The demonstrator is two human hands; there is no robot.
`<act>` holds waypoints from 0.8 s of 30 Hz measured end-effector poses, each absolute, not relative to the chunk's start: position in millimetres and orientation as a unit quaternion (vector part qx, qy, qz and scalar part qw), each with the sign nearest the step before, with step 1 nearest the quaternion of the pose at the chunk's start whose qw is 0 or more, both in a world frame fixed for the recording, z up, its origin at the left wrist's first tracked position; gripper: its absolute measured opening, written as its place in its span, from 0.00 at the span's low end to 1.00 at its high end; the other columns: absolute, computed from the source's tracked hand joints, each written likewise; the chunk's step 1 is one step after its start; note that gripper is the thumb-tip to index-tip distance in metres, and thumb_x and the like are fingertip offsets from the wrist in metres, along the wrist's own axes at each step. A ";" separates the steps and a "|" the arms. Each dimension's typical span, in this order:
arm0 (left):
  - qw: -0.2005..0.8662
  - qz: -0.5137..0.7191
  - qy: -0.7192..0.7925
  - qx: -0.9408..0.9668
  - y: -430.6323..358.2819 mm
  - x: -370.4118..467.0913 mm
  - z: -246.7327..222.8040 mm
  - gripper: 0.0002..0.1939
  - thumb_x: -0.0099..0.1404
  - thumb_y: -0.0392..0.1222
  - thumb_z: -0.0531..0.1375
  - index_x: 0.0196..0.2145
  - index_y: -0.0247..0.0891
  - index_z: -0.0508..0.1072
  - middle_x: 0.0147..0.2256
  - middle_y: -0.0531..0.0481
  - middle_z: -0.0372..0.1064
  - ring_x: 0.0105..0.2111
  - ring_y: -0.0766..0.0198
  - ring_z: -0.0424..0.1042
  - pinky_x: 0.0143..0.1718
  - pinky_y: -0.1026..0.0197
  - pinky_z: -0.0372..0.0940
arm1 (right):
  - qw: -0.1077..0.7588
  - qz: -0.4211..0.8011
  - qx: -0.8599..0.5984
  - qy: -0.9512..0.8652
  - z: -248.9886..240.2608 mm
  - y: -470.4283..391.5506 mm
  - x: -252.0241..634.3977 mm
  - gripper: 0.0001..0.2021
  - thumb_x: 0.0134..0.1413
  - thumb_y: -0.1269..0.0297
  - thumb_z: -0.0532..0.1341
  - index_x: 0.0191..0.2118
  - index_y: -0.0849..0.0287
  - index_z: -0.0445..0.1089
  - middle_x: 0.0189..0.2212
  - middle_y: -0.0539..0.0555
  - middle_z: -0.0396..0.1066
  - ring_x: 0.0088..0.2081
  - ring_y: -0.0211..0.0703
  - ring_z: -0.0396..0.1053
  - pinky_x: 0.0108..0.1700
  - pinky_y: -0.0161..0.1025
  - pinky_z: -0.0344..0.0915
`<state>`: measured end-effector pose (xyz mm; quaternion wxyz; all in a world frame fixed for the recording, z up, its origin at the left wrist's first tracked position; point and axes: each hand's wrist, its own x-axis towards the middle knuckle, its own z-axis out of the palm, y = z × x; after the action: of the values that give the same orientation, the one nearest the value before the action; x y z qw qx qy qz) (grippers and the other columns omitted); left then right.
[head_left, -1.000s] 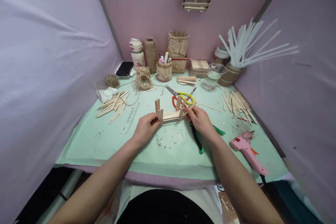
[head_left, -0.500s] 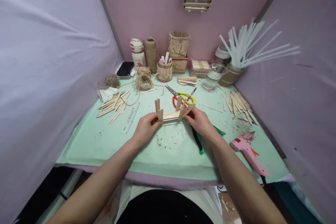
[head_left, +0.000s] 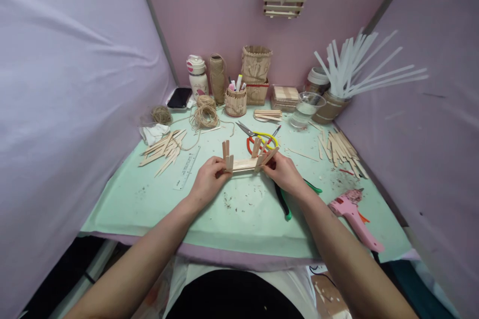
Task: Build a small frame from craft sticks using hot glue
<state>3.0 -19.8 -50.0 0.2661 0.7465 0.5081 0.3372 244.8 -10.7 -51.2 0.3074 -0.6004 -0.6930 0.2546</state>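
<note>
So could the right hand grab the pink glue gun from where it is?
Probably yes. The glue gun lies in the open on the green mat, on the right hand's own side, nothing between them. But that hand is holding the stick frame now.

Two hands (head_left: 209, 179), one glue gun (head_left: 352, 212), one ruler (head_left: 186, 168), two twine coils (head_left: 203, 117)
</note>
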 end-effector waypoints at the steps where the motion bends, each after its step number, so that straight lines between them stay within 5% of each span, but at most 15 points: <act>1: 0.268 0.339 0.508 0.745 -19.9 2.9 -50.0 0.02 0.60 0.35 0.61 0.29 0.39 0.73 0.37 0.50 0.68 0.32 0.64 0.66 0.35 0.62 0.63 | 0.305 0.255 -0.599 -0.695 -50.8 -10.4 245.0 0.07 0.48 0.68 0.59 0.36 0.56 0.68 0.27 0.49 0.73 0.30 0.42 0.70 0.34 0.38 0.63; 7: 0.261 0.341 0.507 0.747 -21.2 1.3 -53.5 0.04 0.58 0.33 0.62 0.32 0.39 0.72 0.41 0.49 0.66 0.36 0.63 0.66 0.35 0.62 0.64 | 0.301 0.264 -0.593 -0.698 -52.1 -9.2 246.4 0.08 0.50 0.67 0.59 0.38 0.57 0.67 0.30 0.51 0.75 0.31 0.42 0.71 0.35 0.38 0.63; 14: 0.236 0.323 0.524 0.752 -20.2 -1.2 -56.3 0.10 0.57 0.32 0.63 0.37 0.40 0.71 0.46 0.46 0.66 0.49 0.55 0.66 0.51 0.52 0.63 | 0.309 0.267 -0.589 -0.697 -54.9 -9.5 246.5 0.07 0.50 0.66 0.59 0.37 0.56 0.67 0.30 0.51 0.75 0.31 0.42 0.71 0.34 0.38 0.63; 18: 0.240 0.317 0.527 0.751 -18.9 -1.7 -55.2 0.10 0.57 0.34 0.63 0.37 0.41 0.69 0.44 0.47 0.68 0.48 0.55 0.68 0.51 0.52 0.63 | 0.310 0.263 -0.591 -0.697 -54.3 -9.8 245.9 0.07 0.50 0.66 0.59 0.38 0.56 0.67 0.29 0.51 0.74 0.31 0.43 0.71 0.34 0.38 0.63; 24: 0.334 0.306 0.551 0.700 -16.3 1.5 -52.6 0.40 0.51 0.39 0.69 0.57 0.40 0.55 0.52 0.43 0.68 0.51 0.53 0.69 0.53 0.51 0.63 | 0.308 0.258 -0.597 -0.695 -54.1 -10.3 244.8 0.06 0.50 0.66 0.59 0.37 0.56 0.66 0.28 0.50 0.73 0.30 0.43 0.70 0.34 0.38 0.62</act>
<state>1.5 -16.3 -52.6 0.3341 0.7003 0.5515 0.3063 244.8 -10.3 -54.1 0.3077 -0.5969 -0.6947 0.2576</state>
